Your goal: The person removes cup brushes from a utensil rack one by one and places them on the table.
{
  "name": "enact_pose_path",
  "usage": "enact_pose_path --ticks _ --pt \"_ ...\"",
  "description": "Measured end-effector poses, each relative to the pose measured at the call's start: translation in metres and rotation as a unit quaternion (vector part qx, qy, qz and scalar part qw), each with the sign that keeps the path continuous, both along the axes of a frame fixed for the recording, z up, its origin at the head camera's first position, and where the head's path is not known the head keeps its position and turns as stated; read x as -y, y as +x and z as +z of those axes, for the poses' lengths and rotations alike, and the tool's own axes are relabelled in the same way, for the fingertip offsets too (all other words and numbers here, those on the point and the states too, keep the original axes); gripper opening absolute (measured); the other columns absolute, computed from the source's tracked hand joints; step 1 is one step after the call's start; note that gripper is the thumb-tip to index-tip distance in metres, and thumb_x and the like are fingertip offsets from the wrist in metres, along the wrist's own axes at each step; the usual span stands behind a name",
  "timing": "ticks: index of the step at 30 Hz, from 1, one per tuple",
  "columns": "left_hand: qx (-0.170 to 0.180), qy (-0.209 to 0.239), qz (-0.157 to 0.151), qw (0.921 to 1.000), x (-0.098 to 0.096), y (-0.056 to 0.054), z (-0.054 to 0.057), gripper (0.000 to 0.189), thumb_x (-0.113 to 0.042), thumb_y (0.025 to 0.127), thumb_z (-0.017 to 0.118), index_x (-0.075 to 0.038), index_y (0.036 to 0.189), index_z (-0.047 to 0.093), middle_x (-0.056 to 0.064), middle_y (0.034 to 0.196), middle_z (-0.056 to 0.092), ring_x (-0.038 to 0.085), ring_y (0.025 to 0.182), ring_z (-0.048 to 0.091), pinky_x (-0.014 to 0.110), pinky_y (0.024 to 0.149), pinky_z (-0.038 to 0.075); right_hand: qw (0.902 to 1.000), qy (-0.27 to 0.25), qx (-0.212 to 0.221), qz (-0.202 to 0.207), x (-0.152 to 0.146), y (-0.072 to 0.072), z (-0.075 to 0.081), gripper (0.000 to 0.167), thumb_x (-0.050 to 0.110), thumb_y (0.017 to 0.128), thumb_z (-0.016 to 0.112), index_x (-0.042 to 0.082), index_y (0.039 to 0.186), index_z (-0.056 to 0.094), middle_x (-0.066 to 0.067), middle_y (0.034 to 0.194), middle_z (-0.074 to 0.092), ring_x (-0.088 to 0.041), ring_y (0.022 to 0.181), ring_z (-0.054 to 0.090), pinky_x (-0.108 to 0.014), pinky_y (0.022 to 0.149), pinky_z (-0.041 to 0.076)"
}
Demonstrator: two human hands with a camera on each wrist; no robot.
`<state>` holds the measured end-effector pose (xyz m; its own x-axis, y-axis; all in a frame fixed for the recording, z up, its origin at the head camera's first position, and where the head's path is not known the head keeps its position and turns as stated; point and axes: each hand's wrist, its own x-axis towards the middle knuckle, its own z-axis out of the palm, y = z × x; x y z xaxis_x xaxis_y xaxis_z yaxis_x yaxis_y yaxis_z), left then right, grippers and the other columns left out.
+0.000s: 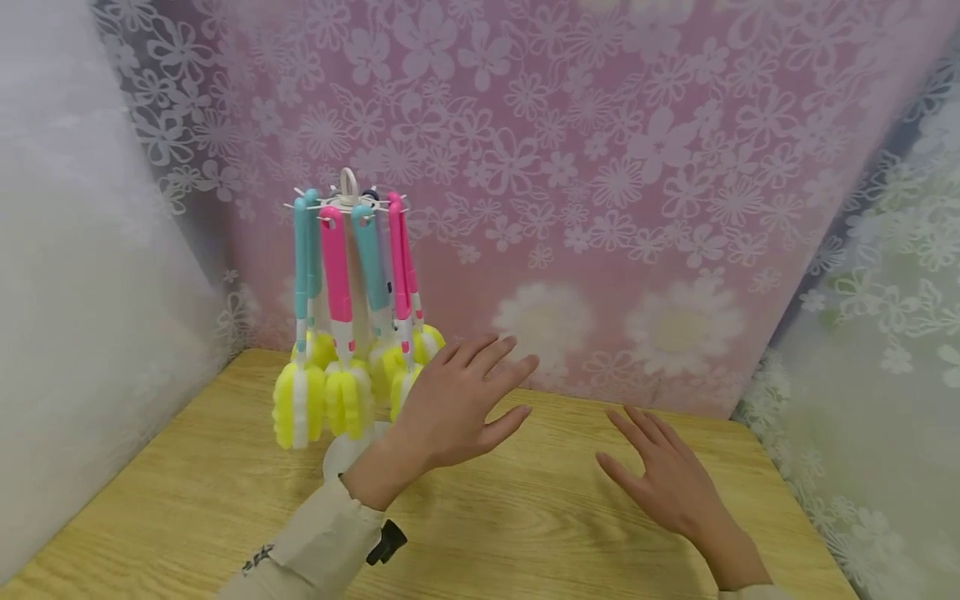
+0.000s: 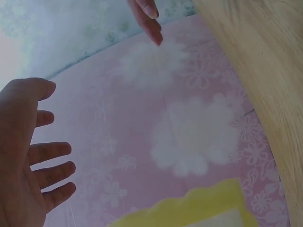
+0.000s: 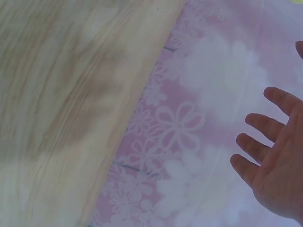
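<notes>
Several sponge brushes point(image 1: 348, 398) with yellow and white heads hang from a white rack point(image 1: 349, 200) with a ring on top. Their handles are pink and turquoise, with one darker at the back. My left hand point(image 1: 457, 404) reaches in front of the rack's right side, fingers spread and holding nothing; it hides part of the brushes and the round white base point(image 1: 343, 457). In the left wrist view a yellow sponge edge point(image 2: 189, 205) shows at the bottom. Over the right part of the table my right hand point(image 1: 663, 483) has its fingers extended, with nothing in it.
A wood-grain table point(image 1: 525, 517) lies under both hands. Behind it hangs a pink curtain point(image 1: 540, 167) with white flowers, and pale sheets enclose the left point(image 1: 90, 292) and right point(image 1: 877, 400) sides. A black strap end point(image 1: 386, 543) sticks out by the left sleeve point(image 1: 315, 542).
</notes>
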<state>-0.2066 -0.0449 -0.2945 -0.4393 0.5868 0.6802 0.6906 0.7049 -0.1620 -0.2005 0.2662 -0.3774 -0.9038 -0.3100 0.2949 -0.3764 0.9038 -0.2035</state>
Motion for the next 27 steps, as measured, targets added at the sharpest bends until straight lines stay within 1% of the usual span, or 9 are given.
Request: enact_pose_path --ticks 5,11,15,21,27 --pt "-0.021 0.004 0.007 0.9998 0.011 -0.001 0.011 0.048 -0.042 0.089 0.058 -0.022 0.132 0.058 0.008 0.134 0.054 0.026 0.123 0.047 0.041 0.096 0.041 0.9999 -0.002 -0.009 0.011 0.010 -0.006 0.003 0.066 0.056 0.093 0.047 0.020 0.148 0.036 -0.013 0.150 0.032 -0.039 0.134 0.029 -0.063 0.098 0.029" --pt "-0.042 0.014 0.017 0.9989 0.026 -0.003 0.020 0.046 -0.039 0.088 0.061 -0.020 0.129 0.059 0.007 0.127 0.058 0.027 0.121 0.048 0.044 0.096 0.040 0.9995 -0.004 -0.020 0.023 0.023 -0.012 0.007 0.067 0.056 0.093 0.047 0.020 0.148 0.036 -0.011 0.151 0.032 -0.038 0.136 0.027 -0.061 0.102 0.025" --pt "-0.054 0.021 0.016 0.9982 0.036 -0.004 0.026 0.045 -0.037 0.088 0.061 -0.018 0.128 0.059 0.007 0.125 0.058 0.027 0.121 0.048 0.045 0.097 0.040 0.9989 -0.005 -0.033 0.033 0.033 -0.015 0.009 0.066 0.055 0.093 0.048 0.019 0.148 0.036 -0.010 0.151 0.032 -0.037 0.136 0.027 -0.061 0.101 0.027" --pt "-0.093 0.047 0.005 0.9946 0.050 -0.005 0.039 0.040 -0.030 0.086 0.061 -0.013 0.122 0.062 0.009 0.121 0.061 0.029 0.118 0.051 0.044 0.097 0.040 0.9982 -0.017 -0.035 0.046 0.048 -0.019 0.013 0.065 0.053 0.094 0.048 0.021 0.149 0.035 -0.009 0.151 0.032 -0.038 0.136 0.029 -0.062 0.101 0.027" --pt "-0.106 0.063 0.015 0.9923 0.063 -0.005 0.050 0.037 -0.027 0.085 0.060 -0.012 0.120 0.062 0.012 0.121 0.061 0.031 0.116 0.053 0.044 0.097 0.040 0.9974 -0.021 -0.036 0.059 0.064 -0.022 0.020 0.065 0.054 0.093 0.048 0.024 0.149 0.033 -0.007 0.152 0.031 -0.036 0.137 0.028 -0.061 0.101 0.029"
